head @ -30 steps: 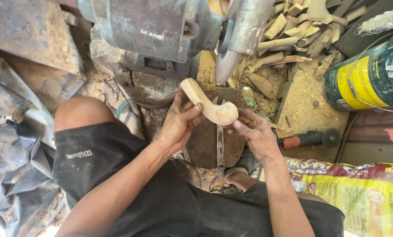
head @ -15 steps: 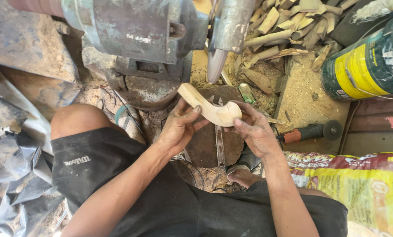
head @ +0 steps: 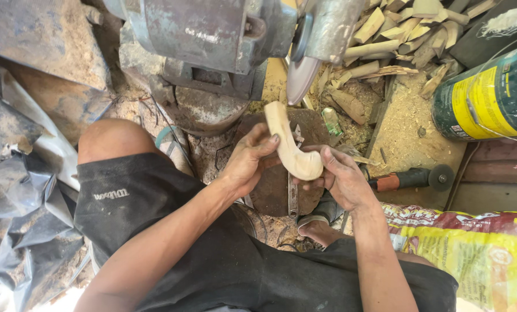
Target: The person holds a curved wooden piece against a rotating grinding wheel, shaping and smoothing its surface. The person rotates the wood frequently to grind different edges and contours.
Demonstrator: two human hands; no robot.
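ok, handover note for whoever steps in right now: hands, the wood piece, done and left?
Left hand: grips the middle of the pale curved carved wooden piece.
Right hand: holds its rounded lower end.
The piece's upper tip sits just below the grey grinding disc of the bench grinder; contact cannot be told.
Done: the piece is already shaped smooth and curved.
Left: probably more grinding at the tip.
Nearby: pile of cut wood offcuts, small orange-handled grinder, green and yellow can.
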